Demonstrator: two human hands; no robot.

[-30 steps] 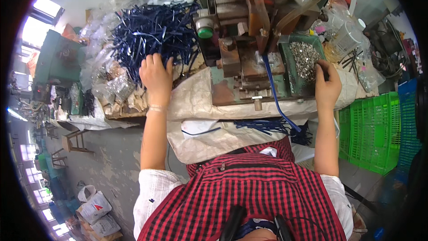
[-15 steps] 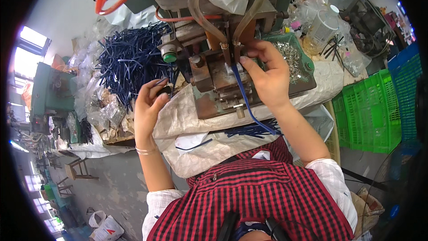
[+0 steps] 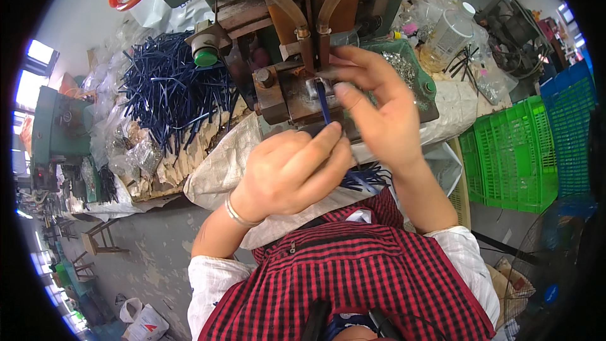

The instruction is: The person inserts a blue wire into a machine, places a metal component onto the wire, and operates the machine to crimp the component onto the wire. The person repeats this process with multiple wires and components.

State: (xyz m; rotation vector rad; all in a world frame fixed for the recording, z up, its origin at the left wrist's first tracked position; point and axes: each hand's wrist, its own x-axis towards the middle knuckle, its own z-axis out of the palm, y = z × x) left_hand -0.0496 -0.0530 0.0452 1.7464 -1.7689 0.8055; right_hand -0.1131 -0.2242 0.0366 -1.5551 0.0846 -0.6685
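A narrow blue strip [image 3: 324,106] runs from the metal die of a bench press [image 3: 273,96] toward me. My left hand [image 3: 293,167] is closed just in front of the die, thumb and fingers pinching the strip. To the right of the die is my right hand [image 3: 382,110], its thumb close to the strip's far end and its fingers spread and slightly smeared by motion. I see nothing held in it. Two tubes [image 3: 334,0] come down to the tooling above the strip. My left hand hides the strip's near part.
A heap of dark blue strips [image 3: 173,85] lies left of the press. Small metal pieces fill a green tray [image 3: 428,85] on the right, with a clear plastic jar [image 3: 449,35] behind it. More strips [image 3: 369,179] lie near my lap. Green crates [image 3: 508,158] stand at the right.
My left hand has moved right from beside the strip heap to the strip at the press and pinches it. My right hand's fingers have drawn off the tooling a little. The view has shifted slightly.
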